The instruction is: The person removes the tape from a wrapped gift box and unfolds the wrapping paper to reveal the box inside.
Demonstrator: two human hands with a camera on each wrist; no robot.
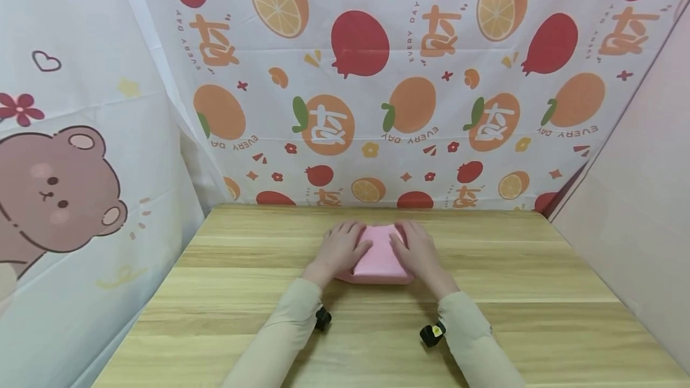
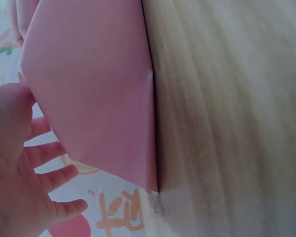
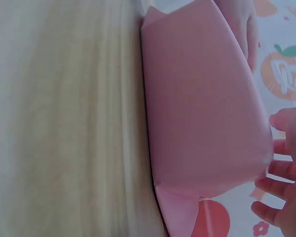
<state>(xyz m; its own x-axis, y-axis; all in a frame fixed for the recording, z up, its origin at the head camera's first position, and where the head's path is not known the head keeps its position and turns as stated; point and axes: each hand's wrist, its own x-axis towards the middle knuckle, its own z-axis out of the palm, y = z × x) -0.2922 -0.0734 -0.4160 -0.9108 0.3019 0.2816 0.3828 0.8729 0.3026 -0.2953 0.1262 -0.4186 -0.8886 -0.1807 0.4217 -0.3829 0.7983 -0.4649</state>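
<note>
A pink package (image 1: 379, 256), which looks like a box wrapped in paper, lies on the wooden table in front of me. My left hand (image 1: 341, 249) rests along its left side, thumb at the upper edge and fingers spread. On the opposite side, my right hand (image 1: 419, 250) touches the package with its fingers extended. In the left wrist view the pink paper (image 2: 96, 98) slopes down at the end to a pointed corner by the tabletop. A loose paper flap (image 3: 180, 212) juts from the bottom edge in the right wrist view. What lies inside the paper is hidden.
The wooden table (image 1: 259, 292) ends at a fruit-patterned cloth (image 1: 377, 100) at the back. Another cloth with a bear print (image 1: 59, 190) hangs on the left, and a pale wall (image 1: 636, 214) stands on the right. Black wrist cameras (image 1: 432, 335) sit below both forearms.
</note>
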